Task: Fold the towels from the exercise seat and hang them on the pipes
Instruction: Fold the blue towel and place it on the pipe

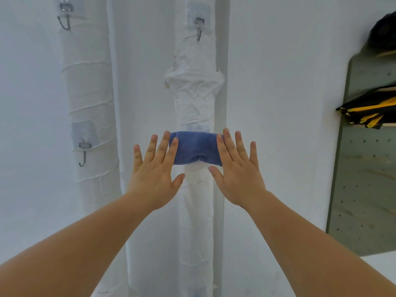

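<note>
A small folded blue towel (196,147) hangs on a hook on the right white-wrapped pipe (196,99); the hook's tip shows at the towel's lower middle. My left hand (155,171) is spread flat with straight fingers, its fingertips over the towel's left end. On the other side, my right hand (236,168) is also flat and spread, fingertips at the towel's right end. Neither hand grips anything. A second wrapped pipe (90,93) stands to the left.
Metal hooks sit on adhesive pads: one high on the right pipe (199,28), one high on the left pipe (65,18), one lower on the left pipe (83,153). A grey pegboard shelf unit (364,168) with black-and-yellow items (368,112) stands at the right.
</note>
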{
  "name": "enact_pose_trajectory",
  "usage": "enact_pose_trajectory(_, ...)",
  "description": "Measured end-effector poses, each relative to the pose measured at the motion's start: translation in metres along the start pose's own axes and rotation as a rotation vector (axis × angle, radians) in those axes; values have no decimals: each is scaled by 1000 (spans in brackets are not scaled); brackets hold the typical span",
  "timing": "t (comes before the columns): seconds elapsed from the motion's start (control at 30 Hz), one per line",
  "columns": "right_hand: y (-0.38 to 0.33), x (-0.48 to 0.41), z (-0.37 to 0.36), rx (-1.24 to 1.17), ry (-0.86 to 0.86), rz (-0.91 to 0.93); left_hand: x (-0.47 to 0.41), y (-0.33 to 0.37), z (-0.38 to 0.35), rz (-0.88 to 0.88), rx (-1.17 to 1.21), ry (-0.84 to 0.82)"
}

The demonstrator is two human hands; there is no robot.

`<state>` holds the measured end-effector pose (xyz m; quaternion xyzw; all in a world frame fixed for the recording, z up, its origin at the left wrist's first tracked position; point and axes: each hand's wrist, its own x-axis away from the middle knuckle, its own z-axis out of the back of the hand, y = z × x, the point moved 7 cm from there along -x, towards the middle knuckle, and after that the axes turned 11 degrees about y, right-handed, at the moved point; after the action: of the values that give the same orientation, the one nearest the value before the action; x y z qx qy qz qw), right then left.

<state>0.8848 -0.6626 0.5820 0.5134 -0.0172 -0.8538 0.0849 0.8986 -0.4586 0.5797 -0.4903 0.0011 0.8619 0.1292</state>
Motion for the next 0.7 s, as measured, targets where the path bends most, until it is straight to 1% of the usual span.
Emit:
enact_pose_trajectory(0.17, -24, 18, -5, 31, -33, -7, 13, -19, 2, -58, -30, -96)
enact_pose_trajectory(0.33, -79, 27, -23, 74, -58, -57, 34, -62, 0, -103, 32, -128)
enact_pose_trajectory(0.5, -159, 44, -44, 189, -153, -142, 74, -132, -7, -224, 110, -123)
enact_pose_trajectory(0.57, -201, 54, -50, 240, -203, -178, 97, -164, -10, -308, 155, -104)
enact_pose_trajectory(0.7, -291, 75, -49, 307, -265, -270, 151, -226, -20, -484, 319, -79)
